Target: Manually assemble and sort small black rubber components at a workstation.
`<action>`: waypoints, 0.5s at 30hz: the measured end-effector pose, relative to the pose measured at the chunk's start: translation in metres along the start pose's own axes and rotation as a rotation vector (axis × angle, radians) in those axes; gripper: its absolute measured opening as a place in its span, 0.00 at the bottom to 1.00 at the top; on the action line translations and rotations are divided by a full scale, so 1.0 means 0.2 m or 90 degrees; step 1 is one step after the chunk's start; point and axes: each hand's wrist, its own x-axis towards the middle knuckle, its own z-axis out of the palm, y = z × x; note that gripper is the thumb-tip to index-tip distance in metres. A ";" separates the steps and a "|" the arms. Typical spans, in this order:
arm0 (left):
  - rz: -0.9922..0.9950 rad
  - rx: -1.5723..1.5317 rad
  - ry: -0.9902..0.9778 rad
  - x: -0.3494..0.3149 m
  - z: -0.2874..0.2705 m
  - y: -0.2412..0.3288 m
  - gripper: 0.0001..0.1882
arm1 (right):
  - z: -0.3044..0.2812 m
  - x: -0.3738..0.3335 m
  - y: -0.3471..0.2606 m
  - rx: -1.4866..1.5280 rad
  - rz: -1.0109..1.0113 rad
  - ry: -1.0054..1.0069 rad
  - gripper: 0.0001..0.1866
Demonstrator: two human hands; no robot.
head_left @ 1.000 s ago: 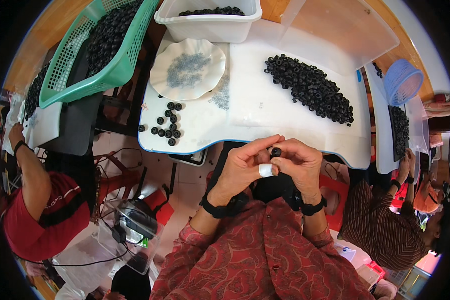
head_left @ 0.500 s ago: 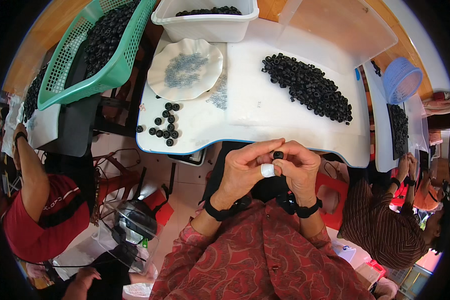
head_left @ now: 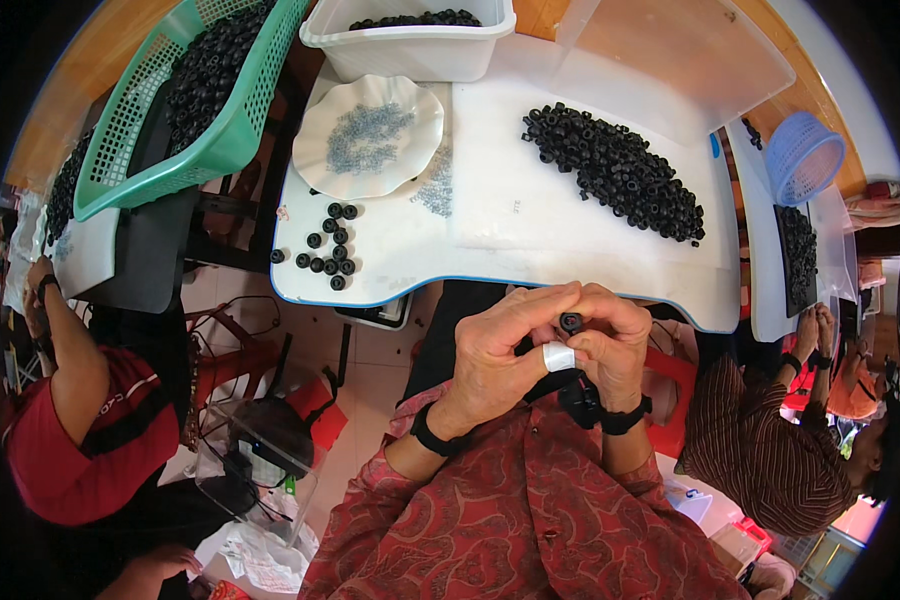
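Just in front of the table's near edge, my left hand [head_left: 498,345] and my right hand [head_left: 618,348] meet, their fingertips closed around one small round black part [head_left: 570,323]. Its open end with a hole faces up. White tape [head_left: 558,356] wraps my left thumb. Several finished-looking black round parts [head_left: 340,236] lie loose on the left of the white table [head_left: 490,245]. A long heap of black ring-like parts [head_left: 610,170] spreads over the right side. Tiny clear pieces [head_left: 370,138] sit in a scalloped white plate [head_left: 315,170], with more spilled beside it.
A white tub [head_left: 410,52] with black parts stands at the back, near a translucent panel [head_left: 670,60]. To the left is a green basket [head_left: 210,165] full of black parts. Co-workers sit on both sides; a blue basket [head_left: 805,160] is at the right table.
Both my hands have shifted slightly right and down with the black part, which is now tilted so its holed end shows. The co-worker on the left has moved an arm.
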 end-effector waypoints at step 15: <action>-0.106 -0.144 0.028 0.01 -0.01 -0.07 0.28 | 0.00 0.00 0.05 -0.065 0.011 0.037 0.11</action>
